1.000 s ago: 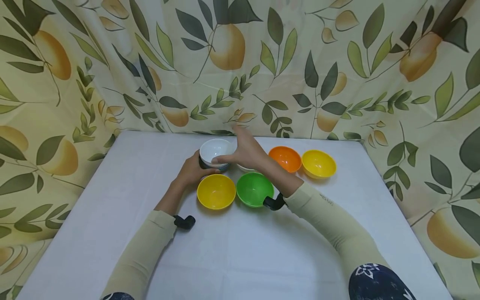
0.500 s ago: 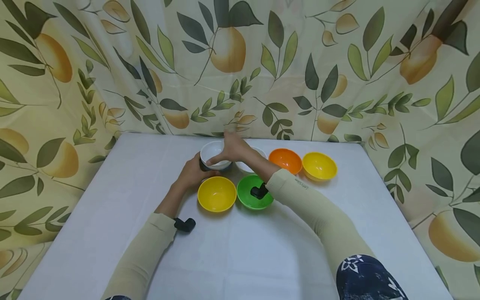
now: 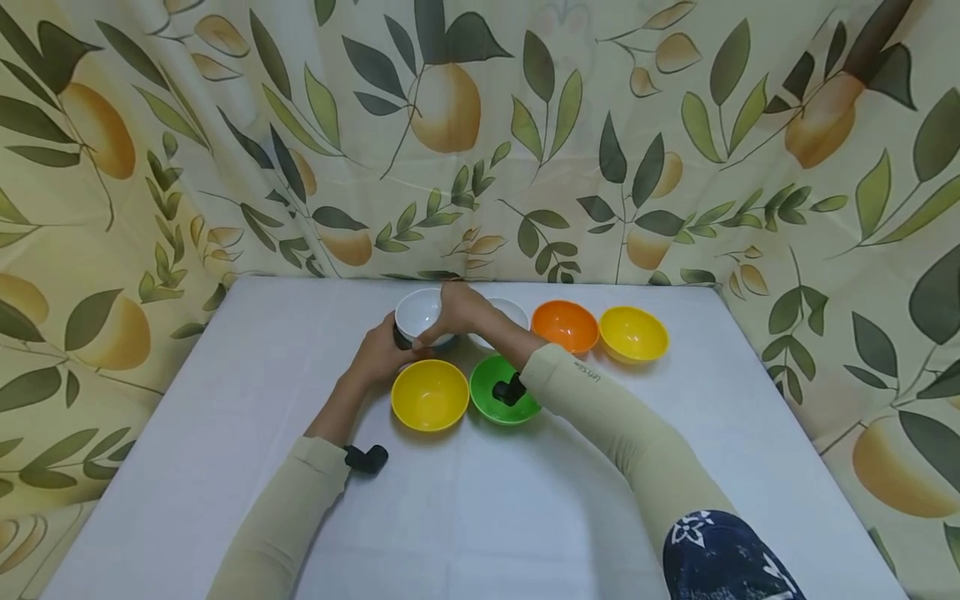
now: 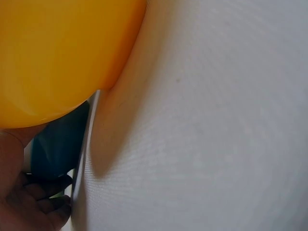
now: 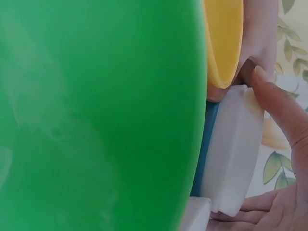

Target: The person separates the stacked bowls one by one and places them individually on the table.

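My right grip [image 3: 459, 312] pinches a glossy white round bowl [image 3: 418, 312] between thumb and fingers, the fingertips hidden from the head view. My left grip [image 3: 378, 350] curls round the dark blue round bowl [image 4: 60, 147] directly beneath, which shows only in part, near the back edge of the white-covered counter [image 3: 480, 517]. Nearer the front edge, a glossy yellow round bowl [image 3: 430, 396] sits beside a green round bowl [image 3: 483, 385], partly covered by my black wrist camera [image 3: 508, 390]. Another white bowl [image 3: 507, 311] is half hidden behind my right grip; toward the back right corner stand orange [image 3: 565, 326] and yellow [image 3: 634, 335] bowls.
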`<act>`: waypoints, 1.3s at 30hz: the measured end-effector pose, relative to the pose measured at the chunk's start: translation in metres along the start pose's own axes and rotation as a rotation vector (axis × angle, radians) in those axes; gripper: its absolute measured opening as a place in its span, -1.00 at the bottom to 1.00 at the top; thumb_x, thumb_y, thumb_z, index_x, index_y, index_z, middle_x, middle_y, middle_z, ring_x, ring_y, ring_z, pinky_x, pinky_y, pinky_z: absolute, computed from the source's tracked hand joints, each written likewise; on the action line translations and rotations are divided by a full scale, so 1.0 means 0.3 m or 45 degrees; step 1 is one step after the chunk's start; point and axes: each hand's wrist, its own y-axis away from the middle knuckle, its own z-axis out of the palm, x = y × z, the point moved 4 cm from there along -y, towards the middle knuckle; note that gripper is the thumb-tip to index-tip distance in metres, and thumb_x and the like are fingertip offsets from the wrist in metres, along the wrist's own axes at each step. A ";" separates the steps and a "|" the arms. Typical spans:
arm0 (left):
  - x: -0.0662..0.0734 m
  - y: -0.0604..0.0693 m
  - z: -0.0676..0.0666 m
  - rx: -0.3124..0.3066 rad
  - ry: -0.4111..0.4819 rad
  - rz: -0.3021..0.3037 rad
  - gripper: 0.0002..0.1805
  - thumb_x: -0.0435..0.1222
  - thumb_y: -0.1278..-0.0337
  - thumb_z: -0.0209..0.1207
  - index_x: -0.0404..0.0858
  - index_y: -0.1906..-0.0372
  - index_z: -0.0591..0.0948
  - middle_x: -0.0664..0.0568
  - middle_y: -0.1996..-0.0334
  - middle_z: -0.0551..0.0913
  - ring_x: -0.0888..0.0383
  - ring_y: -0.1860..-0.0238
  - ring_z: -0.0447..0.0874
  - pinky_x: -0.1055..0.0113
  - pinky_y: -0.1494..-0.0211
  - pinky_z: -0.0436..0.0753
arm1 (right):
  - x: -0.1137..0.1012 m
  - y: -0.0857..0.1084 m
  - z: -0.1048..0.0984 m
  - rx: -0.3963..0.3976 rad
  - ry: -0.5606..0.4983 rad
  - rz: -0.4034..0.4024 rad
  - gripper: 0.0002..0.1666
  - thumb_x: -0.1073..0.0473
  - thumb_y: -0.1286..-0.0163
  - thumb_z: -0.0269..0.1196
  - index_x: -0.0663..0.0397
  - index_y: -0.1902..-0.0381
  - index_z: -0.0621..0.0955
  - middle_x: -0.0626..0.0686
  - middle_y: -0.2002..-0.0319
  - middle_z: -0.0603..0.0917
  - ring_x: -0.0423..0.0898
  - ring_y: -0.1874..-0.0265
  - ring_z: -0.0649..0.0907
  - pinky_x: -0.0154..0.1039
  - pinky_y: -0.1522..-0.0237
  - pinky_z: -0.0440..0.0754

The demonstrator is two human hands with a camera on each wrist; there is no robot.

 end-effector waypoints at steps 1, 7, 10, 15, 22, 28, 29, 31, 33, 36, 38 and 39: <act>0.002 0.001 0.002 -0.003 0.003 -0.005 0.15 0.11 -0.13 0.50 -0.35 -0.61 0.17 -0.31 -0.49 0.38 -0.24 -0.47 0.37 -0.18 -0.55 0.31 | 0.003 0.001 0.001 0.003 -0.006 0.002 0.04 -0.28 0.03 0.68 0.27 -0.17 0.51 0.10 0.06 0.64 0.00 0.11 0.65 -0.21 0.08 0.67; 0.011 0.010 -0.001 -0.005 0.008 0.000 0.14 0.07 -0.14 0.51 -0.37 -0.61 0.16 -0.32 -0.49 0.39 -0.25 -0.47 0.37 -0.19 -0.55 0.32 | 0.000 0.006 0.007 0.024 -0.033 -0.023 0.05 -0.26 -0.01 0.66 0.29 -0.22 0.48 0.13 0.02 0.63 0.01 0.08 0.63 -0.20 0.04 0.67; 0.012 0.006 0.002 -0.010 0.005 0.011 0.13 0.05 -0.15 0.51 -0.37 -0.61 0.16 -0.33 -0.49 0.38 -0.25 -0.47 0.37 -0.19 -0.55 0.31 | 0.001 0.011 0.004 0.042 -0.049 -0.038 0.03 -0.22 0.00 0.67 0.29 -0.22 0.49 0.13 0.02 0.64 0.01 0.07 0.64 -0.20 0.04 0.67; 0.009 0.003 0.004 -0.017 -0.014 0.003 0.14 0.06 -0.15 0.51 -0.39 -0.61 0.15 -0.34 -0.49 0.38 -0.26 -0.47 0.37 -0.18 -0.55 0.31 | 0.006 0.006 0.007 0.052 -0.035 -0.044 0.07 -0.22 0.00 0.66 0.31 -0.27 0.47 0.14 -0.02 0.63 0.02 0.04 0.63 -0.20 -0.01 0.67; 0.008 0.005 0.002 -0.011 -0.010 -0.017 0.13 0.06 -0.16 0.50 -0.38 -0.61 0.15 -0.33 -0.50 0.36 -0.26 -0.48 0.35 -0.19 -0.55 0.31 | -0.002 0.009 0.011 0.059 -0.015 -0.020 0.18 -0.21 0.00 0.67 0.37 -0.34 0.38 0.21 -0.07 0.59 0.06 0.01 0.62 -0.17 -0.05 0.70; 0.000 0.005 0.001 -0.019 -0.018 -0.009 0.13 0.08 -0.14 0.49 -0.35 -0.62 0.16 -0.31 -0.51 0.36 -0.24 -0.49 0.34 -0.17 -0.57 0.29 | -0.005 0.005 0.019 0.051 0.015 0.007 0.34 -0.25 0.02 0.67 0.41 -0.45 0.28 0.25 -0.16 0.57 0.07 -0.06 0.60 -0.13 -0.15 0.67; -0.001 0.006 0.001 -0.020 -0.018 -0.009 0.13 0.08 -0.14 0.49 -0.34 -0.62 0.17 -0.31 -0.51 0.37 -0.24 -0.49 0.34 -0.17 -0.57 0.29 | -0.005 0.006 0.019 0.050 0.016 0.008 0.35 -0.25 0.02 0.67 0.41 -0.45 0.27 0.25 -0.16 0.57 0.07 -0.06 0.60 -0.13 -0.16 0.67; -0.001 0.006 0.000 -0.022 -0.018 -0.010 0.12 0.08 -0.14 0.49 -0.33 -0.62 0.18 -0.30 -0.51 0.37 -0.23 -0.50 0.33 -0.16 -0.57 0.28 | -0.007 0.009 0.018 0.051 0.010 0.010 0.33 -0.25 0.04 0.68 0.40 -0.43 0.29 0.24 -0.13 0.57 0.07 -0.04 0.61 -0.14 -0.13 0.68; 0.001 0.007 -0.001 -0.024 -0.014 -0.011 0.12 0.08 -0.15 0.49 -0.33 -0.62 0.18 -0.30 -0.51 0.37 -0.23 -0.50 0.33 -0.16 -0.58 0.27 | -0.008 0.011 0.017 0.053 0.006 0.014 0.30 -0.24 0.05 0.69 0.38 -0.40 0.31 0.22 -0.09 0.58 0.06 -0.01 0.61 -0.16 -0.10 0.69; 0.004 0.007 -0.001 -0.024 -0.013 -0.003 0.11 0.08 -0.15 0.50 -0.33 -0.62 0.19 -0.30 -0.51 0.37 -0.23 -0.50 0.33 -0.16 -0.57 0.28 | -0.009 0.011 0.014 0.057 -0.003 0.022 0.25 -0.24 0.07 0.70 0.35 -0.34 0.34 0.20 -0.03 0.59 0.05 0.04 0.62 -0.17 -0.04 0.69; 0.006 0.006 -0.001 -0.022 -0.007 0.000 0.11 0.08 -0.14 0.50 -0.33 -0.61 0.19 -0.29 -0.51 0.38 -0.23 -0.49 0.34 -0.16 -0.57 0.29 | -0.008 0.010 0.013 0.058 -0.010 0.039 0.28 -0.25 0.08 0.70 0.35 -0.34 0.31 0.20 -0.02 0.58 0.05 0.05 0.63 -0.17 -0.03 0.70; 0.006 0.005 0.000 -0.021 -0.007 0.002 0.12 0.08 -0.14 0.51 -0.33 -0.61 0.19 -0.29 -0.50 0.38 -0.23 -0.49 0.35 -0.17 -0.56 0.29 | -0.006 0.010 0.012 0.057 -0.014 0.050 0.30 -0.25 0.08 0.70 0.35 -0.35 0.29 0.21 -0.02 0.58 0.05 0.05 0.63 -0.16 -0.04 0.70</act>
